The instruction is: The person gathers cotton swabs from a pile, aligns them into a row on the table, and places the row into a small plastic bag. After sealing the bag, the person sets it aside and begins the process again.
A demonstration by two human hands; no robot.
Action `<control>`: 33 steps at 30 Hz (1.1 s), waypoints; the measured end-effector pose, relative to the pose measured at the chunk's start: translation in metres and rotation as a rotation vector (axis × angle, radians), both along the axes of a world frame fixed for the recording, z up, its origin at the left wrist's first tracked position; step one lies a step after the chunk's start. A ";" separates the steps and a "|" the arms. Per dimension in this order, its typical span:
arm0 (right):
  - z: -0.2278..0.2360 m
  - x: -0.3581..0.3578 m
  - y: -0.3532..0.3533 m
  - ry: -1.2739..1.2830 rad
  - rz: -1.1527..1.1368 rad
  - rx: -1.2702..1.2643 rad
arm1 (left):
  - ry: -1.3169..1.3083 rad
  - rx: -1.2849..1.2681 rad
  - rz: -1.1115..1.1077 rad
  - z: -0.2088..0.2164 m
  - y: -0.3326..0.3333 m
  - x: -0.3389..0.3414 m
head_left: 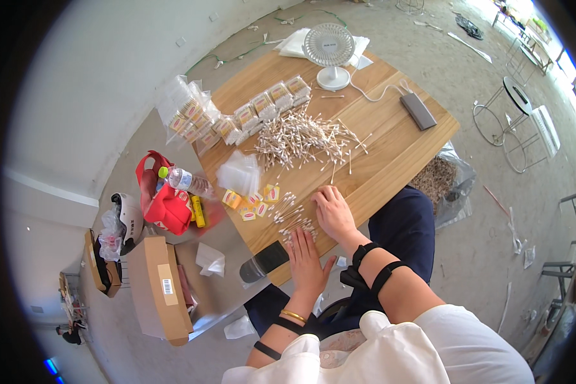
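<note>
My left hand [307, 269] lies with its fingers stretched out and its thumb apart, the fingertips at the edge of a small spread of cotton swabs [287, 211] near the front of the table. Just to the right, my right hand [334, 214] has its fingers bent and closed at the tips, where a single cotton swab [333, 173] meets them; part of the grip is hidden. Beyond both hands rises a large loose pile of cotton swabs [307, 137]. Small yellow-and-white printed cards [260, 203] and clear plastic bags [239, 173] lie to the left.
Filled swab packs [262, 107] line the far left edge of the wooden table [390, 157]. A white fan [331, 75] and a grey power bank [418, 111] stand farther off. A phone-like dark object [265, 261] lies at the near corner, beside a cardboard box [161, 288] and red bag [166, 208].
</note>
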State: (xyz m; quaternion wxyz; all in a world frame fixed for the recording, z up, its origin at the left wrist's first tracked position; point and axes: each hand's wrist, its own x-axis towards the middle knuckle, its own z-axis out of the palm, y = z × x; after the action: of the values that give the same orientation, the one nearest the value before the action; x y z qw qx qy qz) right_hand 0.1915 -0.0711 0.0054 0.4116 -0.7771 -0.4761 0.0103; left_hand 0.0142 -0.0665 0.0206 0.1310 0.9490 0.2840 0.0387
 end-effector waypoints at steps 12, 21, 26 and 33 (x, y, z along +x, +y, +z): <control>0.003 -0.001 0.001 -0.009 0.001 -0.004 | -0.033 0.059 0.076 -0.011 0.020 0.014; 0.000 0.002 0.000 -0.005 0.004 0.002 | 0.012 0.055 0.086 -0.008 0.009 0.012; 0.003 0.001 0.001 -0.004 -0.003 0.003 | -0.055 0.104 0.075 -0.006 0.021 0.014; 0.002 0.001 0.001 -0.015 -0.003 -0.002 | 0.010 0.116 0.012 -0.016 0.044 0.017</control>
State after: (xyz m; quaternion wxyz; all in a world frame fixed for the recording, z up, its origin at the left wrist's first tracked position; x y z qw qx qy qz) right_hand 0.1924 -0.0702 0.0070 0.4072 -0.7783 -0.4779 0.0045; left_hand 0.0316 -0.0224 0.0048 0.0740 0.9535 0.2876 0.0511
